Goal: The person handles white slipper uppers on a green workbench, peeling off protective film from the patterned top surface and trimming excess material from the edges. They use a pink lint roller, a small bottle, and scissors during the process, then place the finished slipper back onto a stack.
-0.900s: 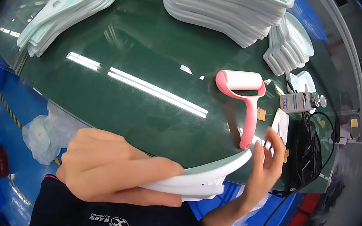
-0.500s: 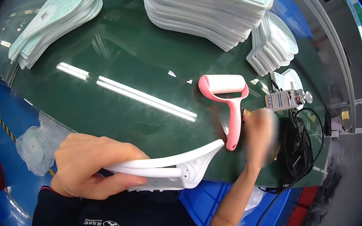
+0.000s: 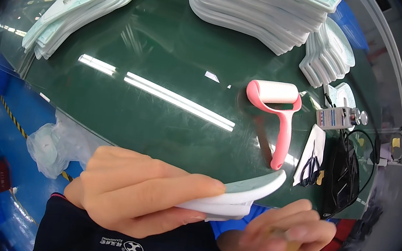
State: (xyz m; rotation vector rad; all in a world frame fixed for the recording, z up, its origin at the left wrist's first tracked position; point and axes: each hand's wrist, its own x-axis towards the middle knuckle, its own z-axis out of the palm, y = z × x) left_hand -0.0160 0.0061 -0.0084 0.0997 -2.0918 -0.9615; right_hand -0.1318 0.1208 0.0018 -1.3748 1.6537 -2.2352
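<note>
My left hand is closed round a white moulded plastic part with a pale green upper face, holding it tilted above the table's near edge. Just to its right, my right hand has its fingers curled together, apart from the part. Between those fingers shows something small and yellowish, blurred and mostly hidden. Beyond the hands lies a pink-handled lint roller with a white roll. Dark-handled scissors rest on a folded white cloth to the right of the roller.
Tall stacks of white and pale green panels stand at the back, with another stack at far left. At right are a labelled bottle, a black pouch and a cable. Paper scraps dot the green table.
My right hand has come back from beside the scissors toward my body, uncovering them and the cloth. My left hand has turned the white part, so its pale green face shows, and moved it right.
</note>
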